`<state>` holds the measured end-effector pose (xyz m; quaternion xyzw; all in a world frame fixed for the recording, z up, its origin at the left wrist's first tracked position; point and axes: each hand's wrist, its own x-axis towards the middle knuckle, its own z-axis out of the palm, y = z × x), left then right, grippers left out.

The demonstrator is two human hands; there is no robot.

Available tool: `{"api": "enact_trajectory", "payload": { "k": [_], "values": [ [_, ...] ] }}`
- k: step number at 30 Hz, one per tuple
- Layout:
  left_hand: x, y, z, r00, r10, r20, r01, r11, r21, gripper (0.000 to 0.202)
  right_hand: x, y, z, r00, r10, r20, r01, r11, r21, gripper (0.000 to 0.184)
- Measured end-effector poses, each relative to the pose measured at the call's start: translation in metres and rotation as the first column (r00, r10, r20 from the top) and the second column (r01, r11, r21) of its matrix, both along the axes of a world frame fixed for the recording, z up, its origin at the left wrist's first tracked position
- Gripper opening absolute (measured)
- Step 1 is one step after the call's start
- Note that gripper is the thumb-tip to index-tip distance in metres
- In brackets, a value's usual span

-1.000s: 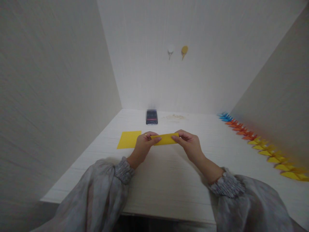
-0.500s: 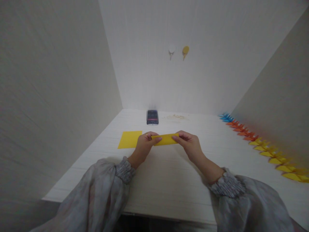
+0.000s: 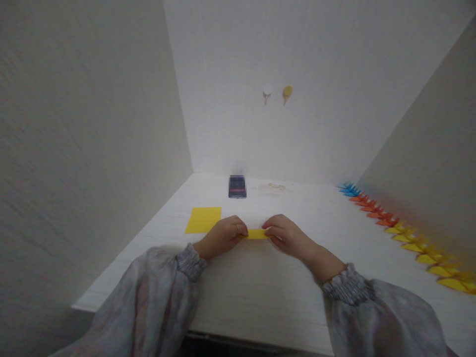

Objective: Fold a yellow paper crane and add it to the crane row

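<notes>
A folded strip of yellow paper (image 3: 257,234) stretches between my two hands, low over the white table. My left hand (image 3: 227,234), with a ring on one finger, is closed on the strip's left end. On the other end, the fingers of my right hand (image 3: 283,235) pinch the paper. Both thumbs are mostly hidden. Just beyond my left wrist lies a flat square of yellow paper (image 3: 203,219), its lower right corner close to the hand.
A phone (image 3: 237,187) rests near the back wall. Along the right wall runs a row of folded paper figures: blue (image 3: 349,189), red-orange (image 3: 375,209) and yellow (image 3: 427,253). Two hooks (image 3: 287,91) hang on the back wall. The table's front edge (image 3: 256,342) is close to me.
Both hands have come down and nearer with the yellow paper, which shows as a narrower, shorter strip between them. My fingers now lie over its ends. The camera view has tilted slightly up.
</notes>
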<state>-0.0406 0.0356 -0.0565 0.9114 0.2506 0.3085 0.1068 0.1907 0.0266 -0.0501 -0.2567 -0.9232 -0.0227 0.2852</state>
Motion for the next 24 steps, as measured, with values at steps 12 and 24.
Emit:
{"api": "enact_trajectory", "payload": {
  "k": [12, 24],
  "values": [
    [-0.001, -0.014, 0.005, 0.939, -0.092, -0.332, 0.110, 0.993, 0.035, 0.022, 0.008, -0.015, -0.006, 0.992, 0.028, 0.123, -0.019, 0.997, -0.077, 0.020],
    [-0.001, -0.022, 0.018, 0.909, -0.079, -0.410, 0.080, 0.997, -0.014, 0.021, 0.005, -0.018, -0.001, 0.960, -0.027, 0.278, 0.059, 0.992, -0.107, 0.023]
  ]
}}
